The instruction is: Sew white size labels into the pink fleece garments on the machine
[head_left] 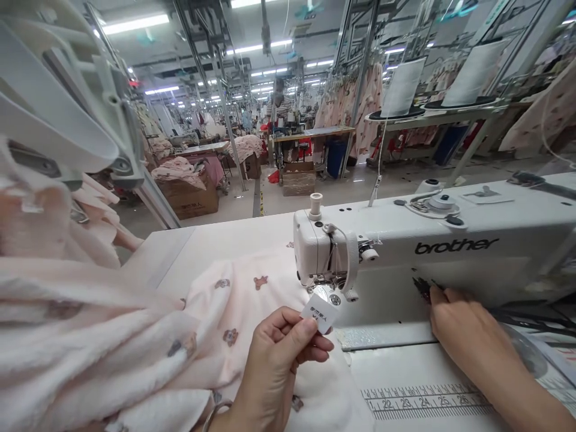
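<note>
Your left hand (279,355) pinches the label (318,314) at 6 o'clock of the presser foot (324,282), not yet under it. Your right hand (463,331) reaches at 3 o'clock; its grip I cannot tell.

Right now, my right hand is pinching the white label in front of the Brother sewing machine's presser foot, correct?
Not quite: the left hand pinches the white label in front of the Brother sewing machine's presser foot. The head view shows it.
</note>
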### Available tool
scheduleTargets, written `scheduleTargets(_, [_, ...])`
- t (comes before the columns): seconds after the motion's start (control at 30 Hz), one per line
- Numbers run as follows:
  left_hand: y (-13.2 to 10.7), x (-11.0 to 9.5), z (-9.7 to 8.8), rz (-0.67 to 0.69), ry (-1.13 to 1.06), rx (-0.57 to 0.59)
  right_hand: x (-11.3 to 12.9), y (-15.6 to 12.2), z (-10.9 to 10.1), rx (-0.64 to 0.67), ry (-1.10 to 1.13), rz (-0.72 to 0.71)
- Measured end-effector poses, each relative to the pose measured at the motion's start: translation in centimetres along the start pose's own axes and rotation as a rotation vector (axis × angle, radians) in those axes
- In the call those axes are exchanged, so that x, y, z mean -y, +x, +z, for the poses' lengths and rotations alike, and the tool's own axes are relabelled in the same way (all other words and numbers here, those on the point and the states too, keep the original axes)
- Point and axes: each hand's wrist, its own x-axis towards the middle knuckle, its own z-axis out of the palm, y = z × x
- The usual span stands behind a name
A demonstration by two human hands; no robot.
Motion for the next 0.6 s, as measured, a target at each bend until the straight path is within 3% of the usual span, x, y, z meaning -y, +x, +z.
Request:
scheduleTargets(0.27, [0.0, 0.2, 0.2, -0.028, 0.054, -0.035, 0.2, 0.6, -0.1, 0.023, 0.056, -0.018])
scheduleTargets(0.4, [0.3, 0.8, -0.3, -0.077, 0.075, -0.048, 1.8, -1.0, -2.7, 0.024, 0.232, 0.042])
scheduleTargets(0.47, [0.5, 1.1, -0.4, -0.098, 0.107, -0.053, 3.3, -2.2, -5.4, 0.198, 0.593, 0.135])
scheduleTargets(0.53, [0.6, 1.2, -0.5, -0.108, 0.146, -0.045, 5.1, -3.2, -8.4, 0.501, 1.056, 0.228])
scheduleTargets(0.6, [0.7, 1.4, -0.5, -0.112, 0.185, -0.04, 6.9, -3.8, -11.0, 0.692, 1.329, 0.262])
